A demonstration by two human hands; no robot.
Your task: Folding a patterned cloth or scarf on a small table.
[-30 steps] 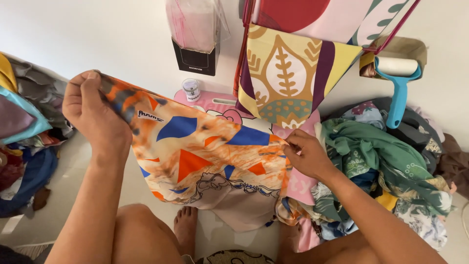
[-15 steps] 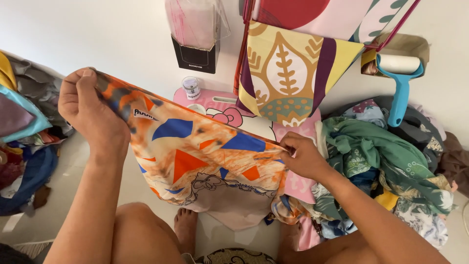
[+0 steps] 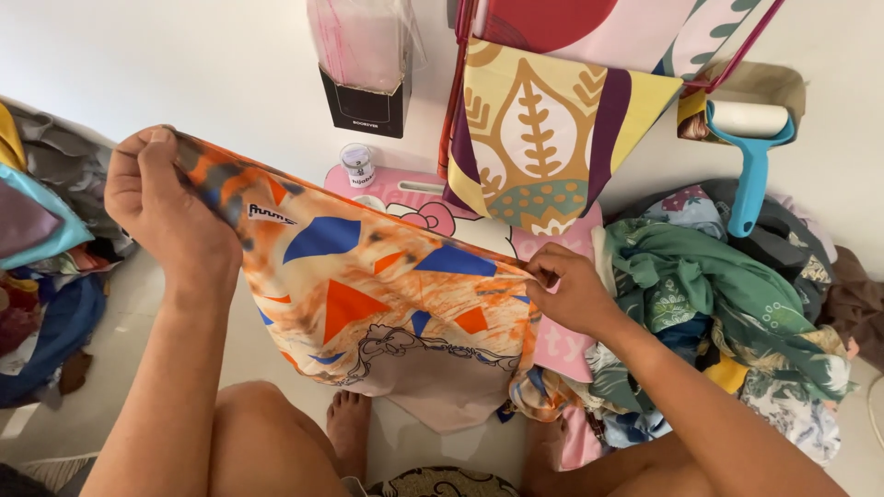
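White wall behind, pale floor (image 3: 138, 313) below, clothes piled on both sides. Black box (image 3: 366, 97) against the wall, stuffed with pink plastic bags. Small round jar (image 3: 357, 166) just under it on a pink board (image 3: 414, 198). Orange scarf (image 3: 368, 285) with blue and red triangles stretched out flat between both hands: left hand (image 3: 166, 207) pinching the top corner, right hand (image 3: 571, 290) pinching the opposite edge. Small white label near the left corner. Bare floor only in the middle; blue lint roller (image 3: 750, 152) propped at right above the green pile (image 3: 727, 294).

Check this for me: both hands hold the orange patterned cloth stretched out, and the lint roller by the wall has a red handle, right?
Not quite. In the head view the lint roller has a blue handle, not red. Both the left hand and right hand do hold the orange patterned cloth stretched out.
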